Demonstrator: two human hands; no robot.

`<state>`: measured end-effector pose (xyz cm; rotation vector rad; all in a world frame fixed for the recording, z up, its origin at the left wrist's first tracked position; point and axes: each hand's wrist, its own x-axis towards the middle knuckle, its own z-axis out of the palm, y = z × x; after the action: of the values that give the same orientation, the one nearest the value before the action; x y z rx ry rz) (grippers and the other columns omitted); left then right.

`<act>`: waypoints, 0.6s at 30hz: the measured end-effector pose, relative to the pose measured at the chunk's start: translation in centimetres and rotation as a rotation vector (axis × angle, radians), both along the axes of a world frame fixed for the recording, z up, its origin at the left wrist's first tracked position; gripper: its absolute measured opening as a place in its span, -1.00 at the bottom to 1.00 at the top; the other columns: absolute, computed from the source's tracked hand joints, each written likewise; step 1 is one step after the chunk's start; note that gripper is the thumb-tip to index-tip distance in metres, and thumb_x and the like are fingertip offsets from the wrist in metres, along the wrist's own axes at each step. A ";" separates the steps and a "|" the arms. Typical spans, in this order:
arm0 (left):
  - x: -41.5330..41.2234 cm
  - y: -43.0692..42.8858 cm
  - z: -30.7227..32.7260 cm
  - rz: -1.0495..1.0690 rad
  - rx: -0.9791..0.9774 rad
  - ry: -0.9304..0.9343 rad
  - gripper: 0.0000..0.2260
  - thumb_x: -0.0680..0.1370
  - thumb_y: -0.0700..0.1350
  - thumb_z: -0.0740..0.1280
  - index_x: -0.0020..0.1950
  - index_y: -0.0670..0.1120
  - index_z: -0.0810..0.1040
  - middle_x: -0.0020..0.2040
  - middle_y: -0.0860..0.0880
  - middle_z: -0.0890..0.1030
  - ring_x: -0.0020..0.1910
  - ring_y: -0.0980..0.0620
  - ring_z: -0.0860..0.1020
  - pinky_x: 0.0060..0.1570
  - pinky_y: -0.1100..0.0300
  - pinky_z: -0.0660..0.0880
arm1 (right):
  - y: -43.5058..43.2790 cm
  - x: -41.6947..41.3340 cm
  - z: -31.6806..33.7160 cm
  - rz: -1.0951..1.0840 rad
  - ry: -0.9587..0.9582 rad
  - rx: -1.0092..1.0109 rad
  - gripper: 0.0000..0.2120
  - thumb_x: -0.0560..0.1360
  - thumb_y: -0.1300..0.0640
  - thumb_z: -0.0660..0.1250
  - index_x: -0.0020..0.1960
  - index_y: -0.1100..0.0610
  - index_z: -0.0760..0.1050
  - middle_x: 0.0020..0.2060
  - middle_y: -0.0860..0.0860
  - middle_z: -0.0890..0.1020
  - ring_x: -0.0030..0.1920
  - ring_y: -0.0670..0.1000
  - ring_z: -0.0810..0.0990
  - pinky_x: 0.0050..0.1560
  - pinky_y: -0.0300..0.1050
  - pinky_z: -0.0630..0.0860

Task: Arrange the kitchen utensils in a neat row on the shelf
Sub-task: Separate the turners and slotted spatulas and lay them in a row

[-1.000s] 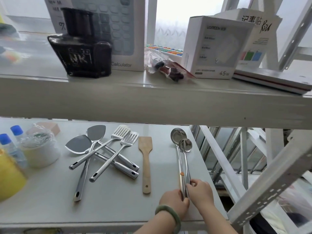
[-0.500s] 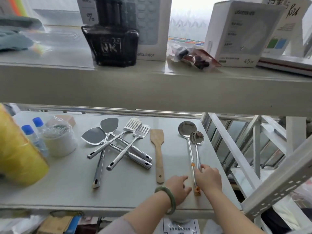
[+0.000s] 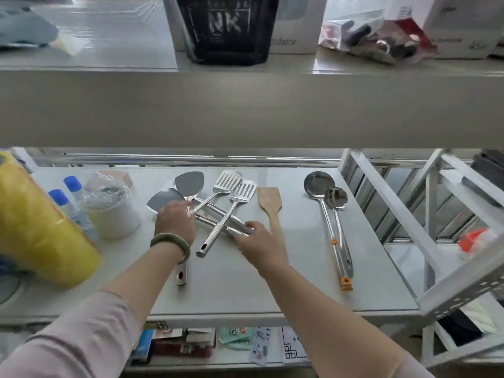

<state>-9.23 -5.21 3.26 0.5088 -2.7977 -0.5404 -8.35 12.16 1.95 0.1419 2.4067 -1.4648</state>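
Steel spatulas and slotted turners (image 3: pixel 218 211) lie crossed in a heap on the white shelf (image 3: pixel 300 296). The left hand (image 3: pixel 176 221) grips one handle; the right hand (image 3: pixel 260 245) closes on another's end. Two steel ladles (image 3: pixel 331 214) lie parallel, right of a wooden spatula (image 3: pixel 270 203).

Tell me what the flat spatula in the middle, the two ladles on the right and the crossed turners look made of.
Flat spatula: pale, matte wood by its look. Two ladles: polished metal, likely stainless steel, with mirror-bright bowls; one has orange pieces on its handle, perhaps plastic. Crossed turners: the same shiny, reflective metal, two slotted, two solid.
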 end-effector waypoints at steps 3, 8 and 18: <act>-0.1 -2.0 -0.6 0.104 0.018 -0.196 -0.70 0.51 0.04 0.26 0.14 -0.10 0.55 0.13 -0.25 0.57 0.12 -0.30 0.51 0.12 -0.05 0.47 | -4.1 -0.1 -0.8 -0.076 -0.207 -0.281 -0.27 0.31 0.06 0.36 0.42 0.04 0.18 -0.07 0.11 0.56 -0.15 0.12 0.57 -0.04 -0.03 0.55; -0.3 -2.0 -1.7 0.089 0.207 -0.365 -0.65 0.52 -0.01 0.26 0.23 -0.16 0.47 0.20 -0.26 0.53 0.16 -0.26 0.51 0.17 -0.03 0.47 | -6.7 -1.0 -1.1 -0.140 -0.364 -0.455 -0.17 0.43 0.33 0.30 0.50 -0.06 -0.09 0.07 0.22 0.54 -0.32 0.02 0.49 -0.35 -0.14 0.52; 0.1 3.9 -0.6 0.093 0.384 -0.289 -0.63 0.58 -0.04 0.12 0.22 -0.28 0.45 0.22 -0.28 0.54 0.21 -0.27 0.49 0.17 -0.01 0.41 | -4.1 -1.4 0.3 -0.195 -0.085 -0.020 -0.68 0.45 0.17 0.12 0.16 0.18 0.45 -0.13 0.10 0.56 -0.10 0.13 0.53 -0.11 -0.15 0.44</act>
<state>-9.11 -1.32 2.70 0.8513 -2.9223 -1.0708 -9.73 8.11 2.24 0.4363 2.3648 -1.5308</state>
